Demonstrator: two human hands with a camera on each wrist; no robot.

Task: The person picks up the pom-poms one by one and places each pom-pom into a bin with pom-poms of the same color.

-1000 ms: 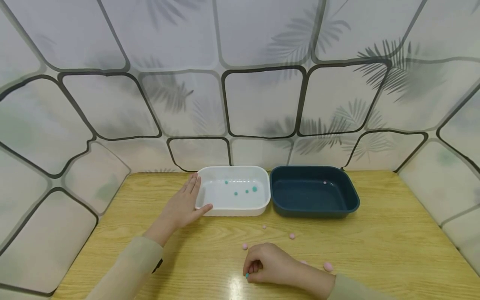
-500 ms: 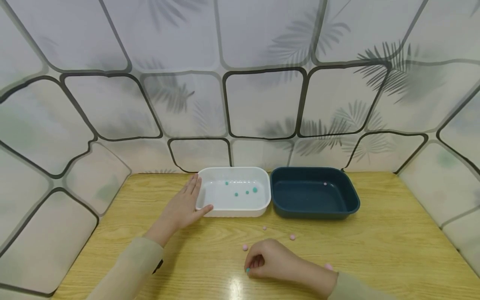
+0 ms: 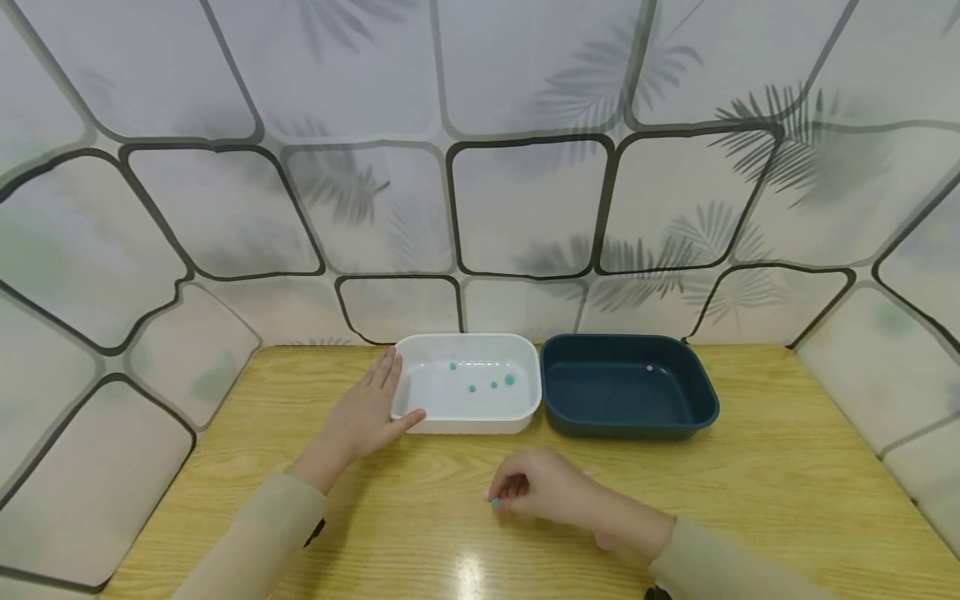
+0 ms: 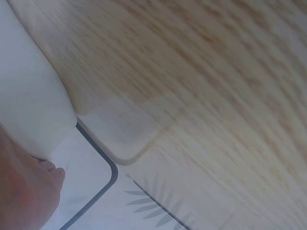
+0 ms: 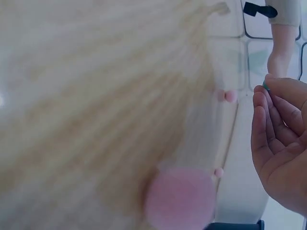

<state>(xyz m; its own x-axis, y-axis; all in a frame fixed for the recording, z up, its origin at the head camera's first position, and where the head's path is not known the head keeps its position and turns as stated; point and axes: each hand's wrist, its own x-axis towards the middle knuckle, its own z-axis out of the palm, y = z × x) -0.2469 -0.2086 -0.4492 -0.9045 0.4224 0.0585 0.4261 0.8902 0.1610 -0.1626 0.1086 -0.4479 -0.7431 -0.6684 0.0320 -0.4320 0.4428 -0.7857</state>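
Note:
My right hand (image 3: 543, 487) pinches a small teal ball (image 3: 495, 502) between thumb and fingertips, above the table in front of the two trays. The teal ball (image 5: 266, 86) also shows in the right wrist view, mostly covered by the fingertips. With fingers extended, my left hand (image 3: 363, 417) rests on the left rim of the white tray (image 3: 465, 425). Several teal balls (image 3: 509, 380) lie inside that tray. Touching it on the right stands a dark blue tray (image 3: 630, 430), which contains one tiny pink ball (image 3: 649, 368).
Loose pink balls lie on the wooden table (image 3: 787, 483). One pink ball (image 5: 181, 199) looms large in the right wrist view, with smaller ones beyond. In the head view, my right hand and forearm partly cover several. A patterned backdrop (image 3: 525, 208) rises behind the trays.
My right hand has moved forward across the table towards the trays, carrying the teal ball. My left hand has stayed on the white tray's rim.

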